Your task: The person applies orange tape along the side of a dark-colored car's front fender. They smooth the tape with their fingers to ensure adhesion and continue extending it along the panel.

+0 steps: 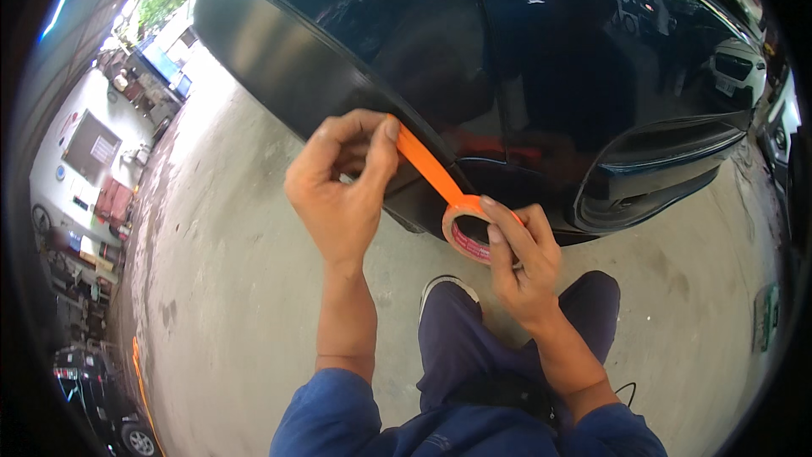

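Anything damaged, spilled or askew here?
Nothing clearly wrong. Orange tape runs straight from the roll in the right hand to the left hand. The concrete floor has dark patches; can't tell if they're spills.

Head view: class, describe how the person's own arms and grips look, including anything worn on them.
The left grip and right grip are bare, with no gloves, rings or watch visible. The left forearm and right forearm are uncovered too, emerging from short blue sleeves.
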A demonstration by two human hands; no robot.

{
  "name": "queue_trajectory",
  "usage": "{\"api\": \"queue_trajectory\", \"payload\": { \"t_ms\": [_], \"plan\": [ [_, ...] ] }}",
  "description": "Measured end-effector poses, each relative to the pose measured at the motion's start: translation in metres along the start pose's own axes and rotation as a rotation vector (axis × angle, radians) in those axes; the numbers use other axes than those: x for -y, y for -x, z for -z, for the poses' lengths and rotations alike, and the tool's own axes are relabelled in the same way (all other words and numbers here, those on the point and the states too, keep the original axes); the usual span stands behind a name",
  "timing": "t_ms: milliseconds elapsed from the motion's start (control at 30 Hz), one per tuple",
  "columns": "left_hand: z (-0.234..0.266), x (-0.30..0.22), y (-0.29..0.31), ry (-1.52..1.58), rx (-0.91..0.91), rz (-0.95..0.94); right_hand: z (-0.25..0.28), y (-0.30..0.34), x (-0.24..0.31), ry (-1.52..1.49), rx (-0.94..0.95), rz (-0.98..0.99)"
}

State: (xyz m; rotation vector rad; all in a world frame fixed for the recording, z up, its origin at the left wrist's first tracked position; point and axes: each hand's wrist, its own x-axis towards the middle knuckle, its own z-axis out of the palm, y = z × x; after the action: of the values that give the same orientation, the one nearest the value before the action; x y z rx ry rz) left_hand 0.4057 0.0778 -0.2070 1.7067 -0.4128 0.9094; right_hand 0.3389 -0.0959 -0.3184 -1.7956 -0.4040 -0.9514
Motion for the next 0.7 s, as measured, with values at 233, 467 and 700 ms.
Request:
{"api": "queue_trajectory", "payload": {
  "t_ms": [233, 467, 700],
  "plan": [
    [-0.002, -0.010, 0.000, -0.206, 0.027, -0.095, 0.002, -0.008, -0.006, -0.069, 0.065, 0.018],
    [-0.012, -0.011, 0.007, -0.359, -0.013, -0.141, 0.008, -0.007, -0.014, -0.037, 0.138, -0.015],
    [-0.006, -0.011, 0.008, -0.372, 0.045, -0.115, 0.012, -0.004, -0.011, 0.063, 0.202, -0.033]
  ]
}}
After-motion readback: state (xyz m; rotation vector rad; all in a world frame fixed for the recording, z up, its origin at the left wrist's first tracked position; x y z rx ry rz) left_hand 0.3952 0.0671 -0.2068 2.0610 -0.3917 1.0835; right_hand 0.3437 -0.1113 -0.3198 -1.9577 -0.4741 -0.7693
